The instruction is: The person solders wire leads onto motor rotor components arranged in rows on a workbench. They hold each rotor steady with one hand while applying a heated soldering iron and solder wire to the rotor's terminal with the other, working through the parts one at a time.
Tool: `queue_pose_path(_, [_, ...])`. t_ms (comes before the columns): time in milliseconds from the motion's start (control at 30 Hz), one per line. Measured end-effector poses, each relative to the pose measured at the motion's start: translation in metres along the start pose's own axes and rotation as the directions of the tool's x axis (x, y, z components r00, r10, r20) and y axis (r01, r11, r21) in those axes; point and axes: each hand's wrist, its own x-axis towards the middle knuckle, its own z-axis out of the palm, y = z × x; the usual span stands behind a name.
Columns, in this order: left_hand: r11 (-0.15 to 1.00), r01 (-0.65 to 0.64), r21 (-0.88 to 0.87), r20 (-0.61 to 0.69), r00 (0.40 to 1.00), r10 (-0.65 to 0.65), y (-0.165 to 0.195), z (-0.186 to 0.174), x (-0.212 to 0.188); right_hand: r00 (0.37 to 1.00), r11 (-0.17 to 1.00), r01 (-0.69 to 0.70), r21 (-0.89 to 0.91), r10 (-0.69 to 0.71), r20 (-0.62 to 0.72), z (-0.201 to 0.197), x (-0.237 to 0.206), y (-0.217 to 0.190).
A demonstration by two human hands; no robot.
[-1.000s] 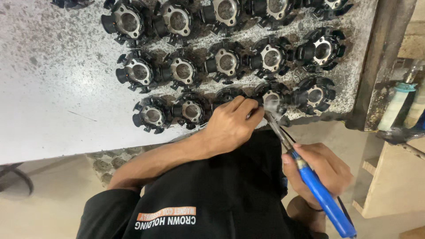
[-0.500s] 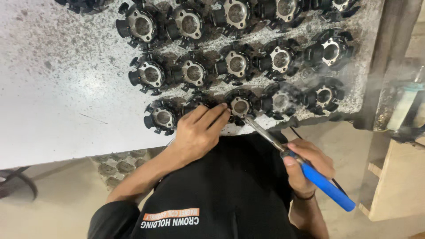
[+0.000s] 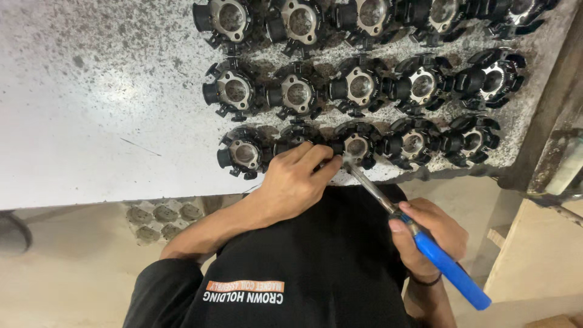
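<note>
surface: speckled grey-white metal workbench | load: black round motor housings with silvery centres, three rows, near edge row touching | left half bare, scratched

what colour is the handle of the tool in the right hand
Bright blue handle, clearest in the head view.

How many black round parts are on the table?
15, in three rows of five on the table: back row cropped by the frame, middle row clear, front row partly under the left hand. More may lie out of frame.
</note>
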Motion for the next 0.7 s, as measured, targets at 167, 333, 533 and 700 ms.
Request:
queue_pose_path(167, [0.999,-0.024,-0.045,0.019,1.000,0.025,-0.001,0.002,0.004,0.950,0.950,0.267,-0.165,-0.231,0.210,-0.009,0.028,-0.030])
queue_pose_path(333, [0.999,-0.027,0.022,0.002,1.000,0.027,0.009,-0.025,0.007,0.990,0.999,0.041,0.009,-0.041,0.133,-0.028,0.037,-0.018])
queue_pose_path(533, [0.948,-0.107,0.299,-0.290,0.937,0.197,0.005,-0.071,0.036,0.965,0.875,-0.034,0.483,0.155,-0.213,-0.002,0.030,0.044])
queue_pose_path(700, [0.965,0.112,0.237,-0.176,0.982,-0.071,-0.005,-0.039,0.070,0.975,0.966,0.109,0.234,-0.058,-0.214,0.003,0.035,0.061])
